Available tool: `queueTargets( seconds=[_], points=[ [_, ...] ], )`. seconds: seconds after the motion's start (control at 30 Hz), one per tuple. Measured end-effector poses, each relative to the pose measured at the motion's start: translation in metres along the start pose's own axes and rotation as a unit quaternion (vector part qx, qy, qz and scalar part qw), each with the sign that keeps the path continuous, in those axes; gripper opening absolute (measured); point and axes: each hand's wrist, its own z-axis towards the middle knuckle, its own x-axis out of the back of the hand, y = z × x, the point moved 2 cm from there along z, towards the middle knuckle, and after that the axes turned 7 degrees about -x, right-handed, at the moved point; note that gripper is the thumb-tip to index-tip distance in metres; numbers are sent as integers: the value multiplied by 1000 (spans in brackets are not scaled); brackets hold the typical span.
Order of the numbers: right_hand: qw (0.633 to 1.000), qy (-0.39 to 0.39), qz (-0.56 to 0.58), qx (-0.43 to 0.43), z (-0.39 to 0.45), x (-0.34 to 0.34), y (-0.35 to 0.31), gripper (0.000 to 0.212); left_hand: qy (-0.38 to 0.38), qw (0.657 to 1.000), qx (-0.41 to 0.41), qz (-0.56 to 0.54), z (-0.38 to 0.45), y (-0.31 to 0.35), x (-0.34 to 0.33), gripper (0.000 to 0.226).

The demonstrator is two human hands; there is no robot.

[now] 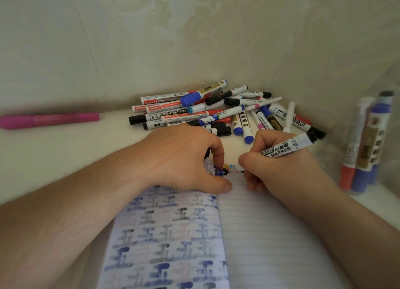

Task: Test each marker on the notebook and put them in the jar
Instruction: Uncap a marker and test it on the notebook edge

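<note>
An open lined notebook [259, 234] lies in front of me; its left page is full of blue and black test marks. My right hand [279, 174] grips a white whiteboard marker [285, 148] with a black end, tip down at the top of the right page. My left hand [184, 158] rests on the top of the left page, thumb flat on the paper, fingers curled. A small black piece, seemingly the cap [207, 154], shows under those fingers. A pile of markers [216, 113] lies just beyond both hands. The clear jar [387, 176] at the right holds several markers.
A pink marker [49, 119] lies alone at the far left against the wall. The pale wall [194, 39] closes off the back, and the white surface [65, 154] runs on the left of the notebook.
</note>
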Motion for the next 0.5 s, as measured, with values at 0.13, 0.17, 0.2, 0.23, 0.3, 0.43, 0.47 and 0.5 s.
queueTargets(
  seconds=[0.13,0.17,0.2,0.23,0.3,0.43,0.47,0.5],
  points=[
    [1000,-5,-12,2,-1,-2,0,22,1,1000,0,-4,0,0,0,47],
    [1000,-7,-17,3,-1,-2,0,23,2,1000,1,-4,0,1,0,46],
    [1000,-9,-18,3,-1,-1,0,23,4,1000,1,-4,0,1,0,46],
    [1000,-12,-16,2,-1,-1,0,24,5,1000,2,-5,0,1,0,46],
    [1000,-13,-4,-1,-1,0,1,24,2,1000,4,-5,0,1,0,46],
    [1000,-2,-14,-1,0,0,1,21,-5,1000,6,1,-1,3,1,46],
    [1000,-4,-20,-3,-1,-1,1,20,-4,1000,7,2,-1,3,1,46],
    [1000,-7,-20,-5,-1,-1,1,20,-4,1000,8,2,-1,3,1,46]
  ],
)
